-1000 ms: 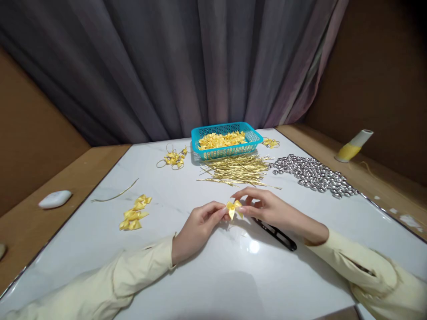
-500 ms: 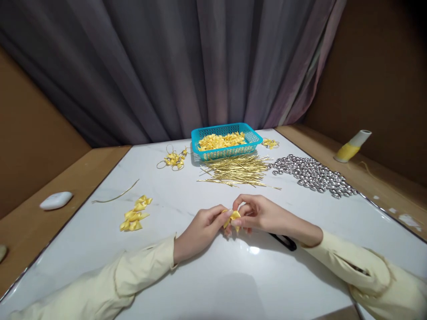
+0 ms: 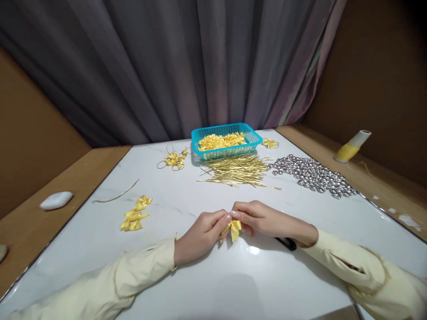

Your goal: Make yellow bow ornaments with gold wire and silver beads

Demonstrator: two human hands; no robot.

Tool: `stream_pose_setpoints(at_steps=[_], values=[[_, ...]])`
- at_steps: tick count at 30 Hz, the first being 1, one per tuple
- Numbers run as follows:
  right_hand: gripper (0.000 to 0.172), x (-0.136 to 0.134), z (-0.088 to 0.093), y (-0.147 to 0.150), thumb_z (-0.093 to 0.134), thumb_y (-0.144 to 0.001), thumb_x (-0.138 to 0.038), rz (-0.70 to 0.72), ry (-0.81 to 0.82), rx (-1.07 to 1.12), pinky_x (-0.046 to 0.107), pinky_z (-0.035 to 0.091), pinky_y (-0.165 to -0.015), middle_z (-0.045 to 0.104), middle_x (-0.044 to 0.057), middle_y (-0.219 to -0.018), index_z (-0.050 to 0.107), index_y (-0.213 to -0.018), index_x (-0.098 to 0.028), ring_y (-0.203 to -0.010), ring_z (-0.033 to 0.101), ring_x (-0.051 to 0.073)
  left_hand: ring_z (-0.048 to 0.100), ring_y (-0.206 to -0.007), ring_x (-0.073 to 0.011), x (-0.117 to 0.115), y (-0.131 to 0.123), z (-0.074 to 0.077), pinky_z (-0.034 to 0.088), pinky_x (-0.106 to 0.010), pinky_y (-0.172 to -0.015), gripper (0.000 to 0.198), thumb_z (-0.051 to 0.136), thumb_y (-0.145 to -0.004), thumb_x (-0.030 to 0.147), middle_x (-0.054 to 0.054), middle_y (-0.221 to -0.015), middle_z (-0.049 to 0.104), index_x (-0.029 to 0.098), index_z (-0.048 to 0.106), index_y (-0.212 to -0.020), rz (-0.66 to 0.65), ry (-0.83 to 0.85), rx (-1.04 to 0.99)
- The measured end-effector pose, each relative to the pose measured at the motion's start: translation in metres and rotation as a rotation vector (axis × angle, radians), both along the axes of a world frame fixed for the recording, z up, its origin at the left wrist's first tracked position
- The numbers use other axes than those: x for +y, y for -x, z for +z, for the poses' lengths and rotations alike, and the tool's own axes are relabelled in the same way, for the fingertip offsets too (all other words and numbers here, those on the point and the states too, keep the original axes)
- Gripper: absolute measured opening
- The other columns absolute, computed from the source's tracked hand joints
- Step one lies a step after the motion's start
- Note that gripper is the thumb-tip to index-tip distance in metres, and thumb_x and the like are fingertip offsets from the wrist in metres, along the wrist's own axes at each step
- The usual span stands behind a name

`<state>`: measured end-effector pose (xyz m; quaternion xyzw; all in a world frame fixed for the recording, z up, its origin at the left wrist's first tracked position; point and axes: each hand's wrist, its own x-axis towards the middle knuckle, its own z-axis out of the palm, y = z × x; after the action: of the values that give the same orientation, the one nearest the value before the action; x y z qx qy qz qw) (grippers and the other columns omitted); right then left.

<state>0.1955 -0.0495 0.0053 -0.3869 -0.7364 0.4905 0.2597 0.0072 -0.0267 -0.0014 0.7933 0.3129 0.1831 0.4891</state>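
Pinching a yellow bow [image 3: 235,228] over the counter [image 3: 200,284], your left hand [image 3: 203,233] and right hand [image 3: 262,218] meet, each grip clamped on it, probably so it stays steady from both sides. Loose bows [image 3: 134,215] lie beyond your left forearm, seemingly within reach; farther out, gold wires [image 3: 236,171], silver beads [image 3: 310,173] and a blue basket [image 3: 230,154] keep separate spots, perhaps against mixing.

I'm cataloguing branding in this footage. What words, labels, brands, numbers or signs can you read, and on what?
None can be read.
No lettering shows on the teal basket, the white rounded object, the spool or the yellow bow.
Any marking on the partly hidden black tool cannot be told.
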Motion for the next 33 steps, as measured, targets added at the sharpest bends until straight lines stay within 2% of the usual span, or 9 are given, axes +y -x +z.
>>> stream_pose_setpoints(at_steps=[3,10,16,22,29,33], values=[[0.03,0.0,-0.002,0.001,0.034,-0.092,-0.039,0.0,0.008,0.02,0.02,0.036,-0.053,0.045,-0.005,-0.056,0.044,-0.072,-0.018,-0.048,0.043,0.008,0.039,-0.052,-0.0101,0.0,0.0,0.001,0.034,-0.023,-0.056,0.036,0.033,-0.09,0.036,0.003,-0.055,0.043,0.017,0.042,-0.06,0.024,0.007,-0.003],[0.029,-0.001,-0.01,0.002,0.033,-0.092,-0.038,-0.008,0.013,0.103,0.02,0.035,-0.05,0.046,-0.005,-0.058,0.047,-0.077,-0.017,-0.047,0.042,0.007,0.039,-0.051,-0.0107,-0.001,-0.002,0.002,0.034,-0.023,-0.054,0.038,0.03,-0.091,0.037,0.003,-0.053,0.042,0.017,0.044,-0.062,0.081,0.135,-0.045],[0.03,-0.003,-0.012,0.006,0.034,-0.091,-0.04,-0.05,0.062,0.186,0.02,0.032,-0.045,0.044,-0.005,-0.057,0.045,-0.077,-0.017,-0.042,0.038,0.006,0.045,-0.054,-0.0101,0.001,0.0,0.002,0.036,-0.022,-0.057,0.035,0.036,-0.09,0.035,0.002,-0.056,0.046,0.016,0.047,-0.062,0.1,-0.008,-0.069],[0.031,0.0,-0.014,0.002,0.038,-0.089,-0.043,-0.171,0.084,0.303,0.018,0.031,-0.04,0.039,-0.007,-0.054,0.044,-0.073,-0.017,-0.04,0.035,0.005,0.046,-0.053,-0.0096,0.0,0.002,0.0,0.038,-0.022,-0.058,0.036,0.037,-0.09,0.033,0.003,-0.054,0.047,0.016,0.046,-0.06,0.18,-0.072,-0.057],[0.033,0.005,-0.015,0.006,0.043,-0.085,-0.048,-0.187,0.34,0.513,0.017,0.036,-0.032,0.046,-0.004,-0.057,0.045,-0.071,-0.018,-0.039,0.039,0.006,0.051,-0.046,-0.0089,0.0,0.001,0.002,0.04,-0.019,-0.053,0.034,0.04,-0.089,0.033,0.003,-0.05,0.054,0.016,0.047,-0.06,0.232,-0.028,-0.077],[0.037,0.004,-0.016,0.012,0.043,-0.085,-0.048,-0.065,0.474,0.526,0.016,0.036,-0.03,0.048,-0.003,-0.054,0.051,-0.073,-0.014,-0.036,0.04,0.006,0.051,-0.046,-0.0085,-0.002,0.0,0.003,0.039,-0.018,-0.051,0.033,0.041,-0.088,0.032,0.003,-0.05,0.055,0.016,0.049,-0.061,0.234,-0.006,-0.102]])
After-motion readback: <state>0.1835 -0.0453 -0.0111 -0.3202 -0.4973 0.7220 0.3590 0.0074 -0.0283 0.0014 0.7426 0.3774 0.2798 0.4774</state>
